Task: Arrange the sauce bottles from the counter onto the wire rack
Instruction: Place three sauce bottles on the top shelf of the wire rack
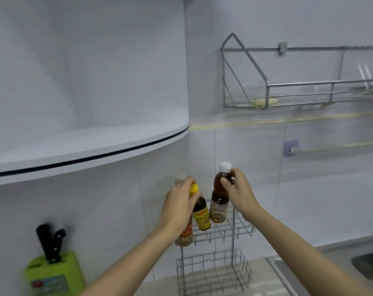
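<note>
A two-tier wire rack (234,229) stands on the counter against the tiled wall. My left hand (179,208) grips the neck of a dark bottle with a yellow cap and yellow label (200,214), its base at the rack's top tier. Behind that hand, a bottle with an orange-red label (185,237) stands at the left end of the top tier, mostly hidden. My right hand (239,191) holds an amber bottle with a white cap (221,195) by its neck, tilted, just above the top tier. The lower tier (213,272) holds nothing.
A green knife block (53,274) with black-handled knives stands at lower left. A curved white shelf (91,146) juts out overhead on the left. A wall-mounted metal dish rack (288,92) hangs at upper right. A steel sink (365,263) sits at the right edge.
</note>
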Motion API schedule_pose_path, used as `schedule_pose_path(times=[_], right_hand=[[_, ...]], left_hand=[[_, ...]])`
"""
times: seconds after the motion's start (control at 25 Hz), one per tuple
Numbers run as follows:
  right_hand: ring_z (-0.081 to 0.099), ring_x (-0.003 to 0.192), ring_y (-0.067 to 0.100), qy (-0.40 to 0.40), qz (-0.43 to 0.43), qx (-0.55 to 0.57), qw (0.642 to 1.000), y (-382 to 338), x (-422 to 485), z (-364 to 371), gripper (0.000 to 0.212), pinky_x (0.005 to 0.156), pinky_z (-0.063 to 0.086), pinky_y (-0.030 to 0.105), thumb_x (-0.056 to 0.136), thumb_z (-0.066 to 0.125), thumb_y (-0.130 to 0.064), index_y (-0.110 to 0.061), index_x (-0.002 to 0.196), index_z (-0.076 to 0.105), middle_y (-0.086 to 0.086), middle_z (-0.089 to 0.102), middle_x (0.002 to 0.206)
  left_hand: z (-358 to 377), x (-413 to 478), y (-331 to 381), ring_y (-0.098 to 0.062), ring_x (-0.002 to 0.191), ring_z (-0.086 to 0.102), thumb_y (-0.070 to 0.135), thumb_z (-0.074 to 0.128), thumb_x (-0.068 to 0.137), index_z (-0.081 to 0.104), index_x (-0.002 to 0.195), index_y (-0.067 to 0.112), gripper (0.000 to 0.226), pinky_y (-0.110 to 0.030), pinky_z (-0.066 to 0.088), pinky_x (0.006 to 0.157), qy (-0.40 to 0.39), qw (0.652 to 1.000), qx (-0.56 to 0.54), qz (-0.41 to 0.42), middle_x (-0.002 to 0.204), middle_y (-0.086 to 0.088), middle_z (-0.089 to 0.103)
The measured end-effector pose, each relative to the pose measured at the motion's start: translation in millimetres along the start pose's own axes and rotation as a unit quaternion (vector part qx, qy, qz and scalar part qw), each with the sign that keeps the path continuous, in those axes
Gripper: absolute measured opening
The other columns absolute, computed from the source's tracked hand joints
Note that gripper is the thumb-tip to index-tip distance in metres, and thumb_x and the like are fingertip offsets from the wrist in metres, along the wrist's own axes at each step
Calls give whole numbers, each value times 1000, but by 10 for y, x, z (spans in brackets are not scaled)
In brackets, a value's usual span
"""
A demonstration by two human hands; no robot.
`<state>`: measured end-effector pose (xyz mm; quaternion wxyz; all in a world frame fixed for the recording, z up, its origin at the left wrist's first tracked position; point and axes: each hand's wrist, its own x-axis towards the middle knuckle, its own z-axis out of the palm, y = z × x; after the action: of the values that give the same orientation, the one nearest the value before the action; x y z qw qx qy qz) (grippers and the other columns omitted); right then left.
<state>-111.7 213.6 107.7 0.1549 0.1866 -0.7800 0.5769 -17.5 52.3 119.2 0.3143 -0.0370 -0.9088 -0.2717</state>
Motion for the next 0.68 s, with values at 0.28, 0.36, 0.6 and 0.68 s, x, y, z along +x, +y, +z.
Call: schedule_pose_path(times=[0.28,0.36,0.6,0.68], right_hand=[[62,110,20,-129,85,118,981,471,-102,117,21,90,50,30,98,48,-16,-16,118,53,-2,66,111],[63,109,18,-158,83,117,977,463,-89,124,25,89,52,28,97,50,-16,-13,122,53,-1,67,109],[60,100,16,-150,86,-6,985,424,-193,191,36,71,46,20,96,48,-38,-12,121,50,6,62,113],[60,99,18,-148,84,-24,985,419,-228,196,36,74,48,26,97,46,-38,-11,119,50,7,63,111]], left_hand=[[299,104,4,-22,79,62,25,59,91,54,87,16,11,-42,57,72,-49,996,72,0,86,-5,64],[342,138,19,-24,80,62,22,59,91,52,82,16,13,-41,56,71,-42,996,72,-9,86,-6,62],[315,156,64,-21,80,57,14,57,90,55,90,12,3,-38,54,71,-27,997,66,14,93,-6,58],[321,187,57,-21,80,57,11,58,89,56,88,11,3,-40,54,73,-36,996,78,18,92,-6,59]])
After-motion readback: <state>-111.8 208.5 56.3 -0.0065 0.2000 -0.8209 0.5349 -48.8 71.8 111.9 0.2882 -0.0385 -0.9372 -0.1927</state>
